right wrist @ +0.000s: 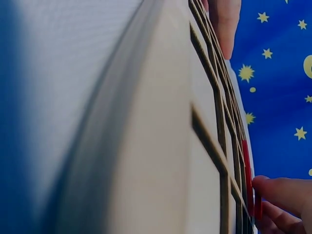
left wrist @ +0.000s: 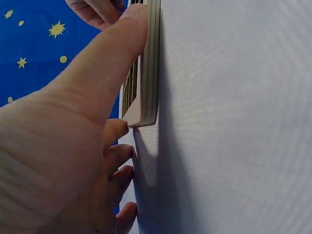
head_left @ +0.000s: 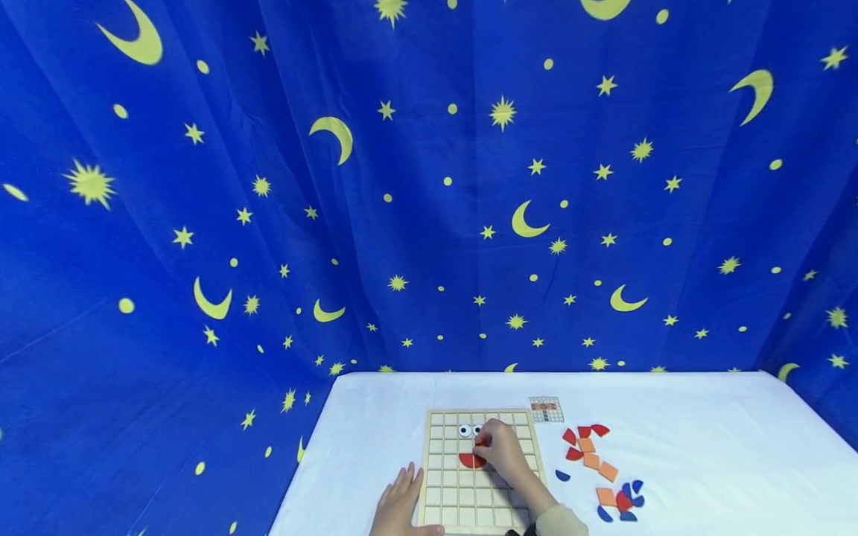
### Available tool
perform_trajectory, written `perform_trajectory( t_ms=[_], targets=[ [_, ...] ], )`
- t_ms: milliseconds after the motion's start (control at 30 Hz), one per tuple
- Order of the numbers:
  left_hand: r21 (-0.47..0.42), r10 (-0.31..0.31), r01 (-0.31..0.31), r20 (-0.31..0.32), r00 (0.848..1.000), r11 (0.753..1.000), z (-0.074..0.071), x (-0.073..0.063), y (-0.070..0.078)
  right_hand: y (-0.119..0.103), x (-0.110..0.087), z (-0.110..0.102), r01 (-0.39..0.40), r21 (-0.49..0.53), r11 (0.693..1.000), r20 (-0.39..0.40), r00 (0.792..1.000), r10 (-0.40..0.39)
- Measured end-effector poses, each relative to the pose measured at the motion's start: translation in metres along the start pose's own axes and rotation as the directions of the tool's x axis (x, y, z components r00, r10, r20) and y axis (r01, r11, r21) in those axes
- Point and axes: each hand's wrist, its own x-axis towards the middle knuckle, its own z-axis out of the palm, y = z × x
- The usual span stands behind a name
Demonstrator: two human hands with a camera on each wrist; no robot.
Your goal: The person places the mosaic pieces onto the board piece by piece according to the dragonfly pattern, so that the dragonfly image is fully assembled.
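Observation:
A wooden grid board lies on the white table. My left hand rests along its left side with fingers spread; in the left wrist view the thumb touches the board's edge. Over the upper middle of the grid, my right hand pinches a small red piece, mostly hidden by the fingers. Just below that hand, red rounded pieces lie on the grid. Two white eye pieces with black pupils sit above them, the left eye piece fully visible and the other partly covered.
A small pattern card lies beyond the board's upper right corner. Right of the board are loose red pieces, orange squares and blue half-round pieces. A blue curtain with yellow stars and moons hangs behind the table.

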Motion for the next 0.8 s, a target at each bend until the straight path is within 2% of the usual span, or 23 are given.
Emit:
perform_trajectory(
  t_ms=[333,600,800],
  targets=[
    [-0.063,-0.041,0.044,0.043,0.998,0.997,-0.0017,0.0032,-0.0008,0.0035,0.0009,0.0019,0.023,-0.026,0.999,0.022,0.999,-0.023],
    [-0.062,-0.040,0.042,0.036,0.999,0.997,-0.0013,0.0030,0.0000,0.0050,-0.0022,0.0016,0.061,-0.073,0.995,0.026,0.998,-0.059],
    [-0.053,-0.039,0.041,0.036,0.999,0.998,-0.0004,0.0035,-0.0008,0.0051,-0.0024,0.0004,0.055,-0.046,0.997,0.044,0.998,-0.053]
  ],
)
